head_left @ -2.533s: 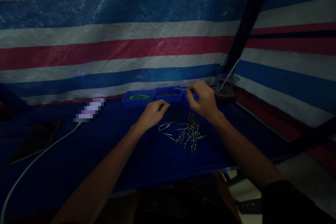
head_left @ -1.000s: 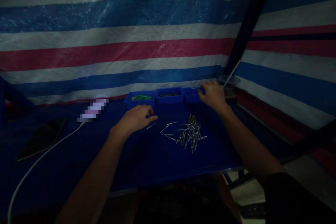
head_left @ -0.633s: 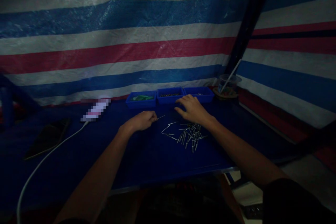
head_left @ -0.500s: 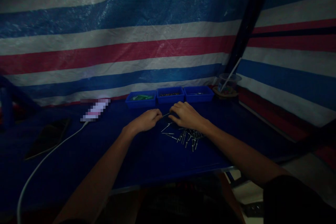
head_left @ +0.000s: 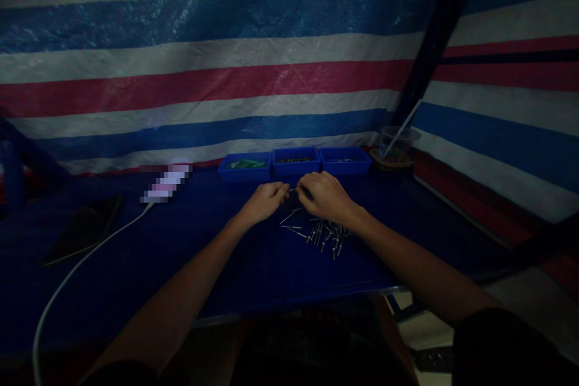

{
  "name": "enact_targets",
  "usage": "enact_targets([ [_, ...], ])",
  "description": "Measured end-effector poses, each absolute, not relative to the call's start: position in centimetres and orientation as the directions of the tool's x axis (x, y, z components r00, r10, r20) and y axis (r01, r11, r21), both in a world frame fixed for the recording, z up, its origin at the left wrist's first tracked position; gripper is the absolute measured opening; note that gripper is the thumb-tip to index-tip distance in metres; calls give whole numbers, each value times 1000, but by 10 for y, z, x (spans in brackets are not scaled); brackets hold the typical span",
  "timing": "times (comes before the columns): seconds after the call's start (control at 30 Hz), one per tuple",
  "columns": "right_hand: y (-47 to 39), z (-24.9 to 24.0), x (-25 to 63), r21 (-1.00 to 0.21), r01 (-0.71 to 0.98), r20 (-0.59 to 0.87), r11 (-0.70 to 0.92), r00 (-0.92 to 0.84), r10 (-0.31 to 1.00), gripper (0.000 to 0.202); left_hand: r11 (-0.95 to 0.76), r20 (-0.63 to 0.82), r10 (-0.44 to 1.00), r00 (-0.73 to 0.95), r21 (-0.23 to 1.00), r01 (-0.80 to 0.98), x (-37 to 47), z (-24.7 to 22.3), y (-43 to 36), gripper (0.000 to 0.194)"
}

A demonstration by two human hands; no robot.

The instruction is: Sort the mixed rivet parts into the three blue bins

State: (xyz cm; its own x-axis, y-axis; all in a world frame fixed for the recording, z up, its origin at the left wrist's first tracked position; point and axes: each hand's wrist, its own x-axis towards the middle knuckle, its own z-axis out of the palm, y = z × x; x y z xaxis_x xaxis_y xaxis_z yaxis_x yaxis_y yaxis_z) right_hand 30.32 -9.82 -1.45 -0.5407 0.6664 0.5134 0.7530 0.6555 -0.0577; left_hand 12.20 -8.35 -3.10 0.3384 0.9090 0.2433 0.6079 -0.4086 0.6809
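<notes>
My left hand [head_left: 266, 200] is closed in a pinch above the blue table [head_left: 253, 271]. Facing it, my right hand [head_left: 326, 196] has its fingers curled together. Between the two sets of fingertips a short length of a thin metal pin [head_left: 292, 189] shows, gripped from both sides; the rest of it is hidden. Just below my right hand lies a loose pile of silvery metal pins [head_left: 322, 234] with thicker collars, rather like blind rivets. A few stray pins [head_left: 296, 231] lie at the pile's left side.
Three blue trays stand at the back: one with green material [head_left: 246, 164], one with small dark parts [head_left: 296, 160], one with a few thin pieces [head_left: 342, 160]. A clear cup [head_left: 398, 140] sits right; a cabled phone [head_left: 166, 184] and dark tablet [head_left: 85, 229] lie left.
My left hand has moved right and slightly up, closing the gap to my right hand. Less of the pin between them shows now. The camera view has shifted slightly.
</notes>
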Motion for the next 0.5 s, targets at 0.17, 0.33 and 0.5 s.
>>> enact_targets([
  [0.17, -98, -12, 305, -181, 715, 529, 675, -508, 680, 23, -373, 313, 927, 206, 830, 415, 132, -31, -85, 36],
  [0.33, -107, -9, 301, -261, 728, 543, 635, -433, 719, 27, -405, 398, 911, 105, 821, 402, 137, -26, -92, 29],
  [0.5, -105, -5, 306, -294, 721, 580, 627, -387, 717, 21, -484, 466, 867, 176, 703, 521, 135, -20, -96, 29],
])
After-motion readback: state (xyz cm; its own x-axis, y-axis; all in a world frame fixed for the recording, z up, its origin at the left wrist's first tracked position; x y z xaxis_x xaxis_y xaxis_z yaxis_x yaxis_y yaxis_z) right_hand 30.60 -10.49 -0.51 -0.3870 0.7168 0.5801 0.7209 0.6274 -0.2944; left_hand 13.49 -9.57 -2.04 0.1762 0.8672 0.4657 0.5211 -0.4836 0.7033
